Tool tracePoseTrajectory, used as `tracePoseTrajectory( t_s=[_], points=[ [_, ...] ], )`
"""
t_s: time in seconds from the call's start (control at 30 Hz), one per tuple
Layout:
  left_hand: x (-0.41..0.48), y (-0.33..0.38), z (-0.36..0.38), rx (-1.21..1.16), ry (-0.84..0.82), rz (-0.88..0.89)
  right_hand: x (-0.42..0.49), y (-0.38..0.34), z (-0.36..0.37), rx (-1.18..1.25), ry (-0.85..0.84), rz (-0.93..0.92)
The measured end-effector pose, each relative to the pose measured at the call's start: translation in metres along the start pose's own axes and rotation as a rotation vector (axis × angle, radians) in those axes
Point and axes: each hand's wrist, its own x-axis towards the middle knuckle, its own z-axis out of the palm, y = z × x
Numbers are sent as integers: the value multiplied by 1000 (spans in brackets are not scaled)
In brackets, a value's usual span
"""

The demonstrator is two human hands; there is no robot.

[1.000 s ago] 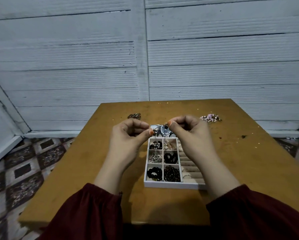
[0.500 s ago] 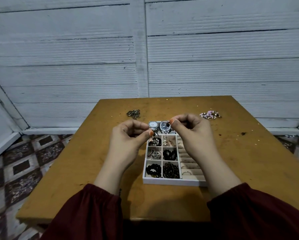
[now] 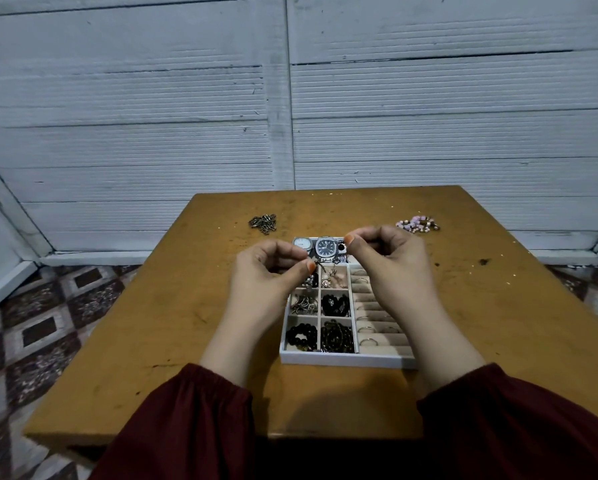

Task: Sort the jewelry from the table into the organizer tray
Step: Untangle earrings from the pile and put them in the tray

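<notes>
Your left hand (image 3: 266, 271) and right hand (image 3: 391, 258) still pinch one small chain (image 3: 327, 260). Beyond them lie two watches (image 3: 326, 247) and two loose piles (image 3: 263, 223).

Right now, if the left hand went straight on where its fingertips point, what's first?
Probably the right hand, close across the small metal piece the left hand pinches over the organizer tray; depth is unclear.

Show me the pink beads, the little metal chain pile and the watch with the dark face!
Pink bead jewelry (image 3: 418, 224): head view, middle of the bead cluster.
Grey metal chain pile (image 3: 263, 223): head view, centre of the heap.
Square silver watch with dark face (image 3: 326, 247): head view, on its dial.
</notes>
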Motion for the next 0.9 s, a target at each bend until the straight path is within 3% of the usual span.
tracePoseTrajectory(
  t_s=[0.67,0.9],
  points=[
    [10,2,10,17,-15,-7,18,28,-4,-153,-51,118],
    [9,3,10,-3,-19,-17,18,35,-3,-671,-22,54]
  ],
)
